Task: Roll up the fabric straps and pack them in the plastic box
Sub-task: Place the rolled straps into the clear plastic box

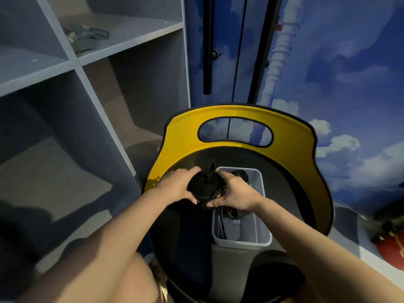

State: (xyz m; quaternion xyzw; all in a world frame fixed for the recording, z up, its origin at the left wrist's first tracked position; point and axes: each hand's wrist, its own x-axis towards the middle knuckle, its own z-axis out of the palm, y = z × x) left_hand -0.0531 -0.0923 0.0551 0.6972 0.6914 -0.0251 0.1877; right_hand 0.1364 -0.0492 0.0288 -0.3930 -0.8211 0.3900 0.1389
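— So what stood at the far left?

— Grey shelves [76,62], with some dark straps [87,38] lying in an upper compartment. Right of them, a chair [240,132] with a yellow back and black seat.

— And the hands?

— Both were over the seat. The left hand [175,185] curled round the left side of a black roll [206,185], thumb near and fingers far. The right hand [236,193] gripped the roll's right side the same way, so the roll was held between the two, its loose end poking up at the far side.

— Where was the box?

— The box [263,239] sat on the seat just right of the roll, partly under the right hand. A second roll [239,173] lay at its far end, and something dark with a red spot lay inside beneath the right wrist; I couldn't tell what. Further right, a sky mural [349,73] covered the wall, with a red object [391,248] low by it.
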